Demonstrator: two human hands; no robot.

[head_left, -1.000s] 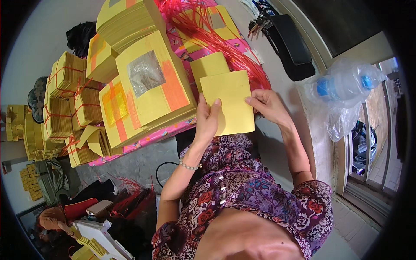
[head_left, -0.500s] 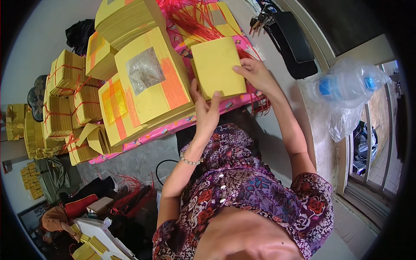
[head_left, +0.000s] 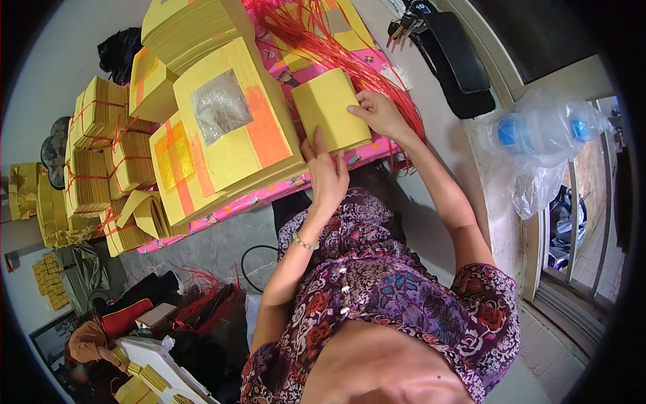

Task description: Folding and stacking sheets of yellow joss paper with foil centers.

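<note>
A small stack of folded yellow paper point(head_left: 328, 108) lies on the pink patterned table cover point(head_left: 377, 149), close to its near edge. At the stack's right side, my right hand point(head_left: 383, 116) pinches the edge between thumb and curled fingers. My left hand point(head_left: 328, 174) rests at the near left corner, fingers apart, with a fingertip on the top sheet and the thumb by the near edge. Just beyond the stack and along its right side runs a bunch of red plastic strings point(head_left: 367, 67). A tall stack of larger yellow sheets point(head_left: 269, 124) with silver and orange patches stands to the left.
Bundles of yellow paper tied with red string point(head_left: 89, 176) are piled at the far left. Keys point(head_left: 406, 27) and a dark case point(head_left: 457, 54) lie on the right ledge. A plastic bag with blue-marked bottles point(head_left: 538, 138) hangs at the right.
The yellow stack has come down and slightly left onto the table cover. My left thumb has slid off its top, and more red strings show on the right.
</note>
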